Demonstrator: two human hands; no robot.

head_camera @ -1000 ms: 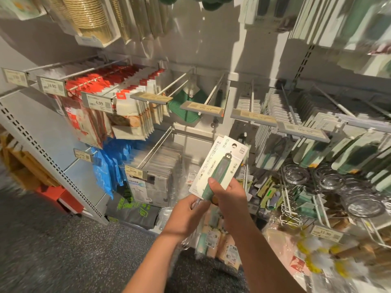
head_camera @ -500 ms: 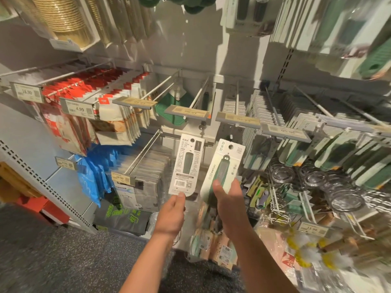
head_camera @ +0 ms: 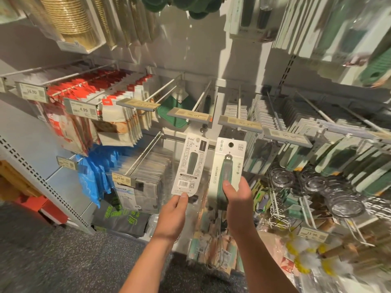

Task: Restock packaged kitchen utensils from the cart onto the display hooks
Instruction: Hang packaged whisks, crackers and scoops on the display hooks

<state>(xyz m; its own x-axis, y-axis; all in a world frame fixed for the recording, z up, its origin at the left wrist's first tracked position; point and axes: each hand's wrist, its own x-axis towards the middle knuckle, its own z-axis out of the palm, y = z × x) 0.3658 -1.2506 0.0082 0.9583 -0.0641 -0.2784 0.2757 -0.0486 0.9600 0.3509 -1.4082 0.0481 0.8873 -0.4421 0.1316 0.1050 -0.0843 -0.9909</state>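
Observation:
My left hand [head_camera: 172,216] pinches the bottom edge of a white utensil card [head_camera: 190,163] whose back faces me, with a barcode near the bottom. My right hand [head_camera: 238,199] grips a second carded utensil [head_camera: 227,166] by its green handle, front side towards me. Both cards stand upright side by side, just below two long display hooks [head_camera: 202,98] that carry grey price tags [head_camera: 189,116] at their tips. These hooks look nearly bare along their length. More packaged utensils [head_camera: 213,250] lie low between my forearms.
Red and white packets [head_camera: 110,115] hang at the left, blue bags [head_camera: 91,176] and grey packs [head_camera: 146,180] below them. At the right hang rows of green-handled utensils [head_camera: 317,157] and glass lids [head_camera: 342,206]. Gold cups [head_camera: 72,20] sit up left. Dark speckled floor [head_camera: 53,261] lies at the lower left.
The two cards were held together in front of me; my hands have pulled them apart and raised them towards the hooks, one card in each hand.

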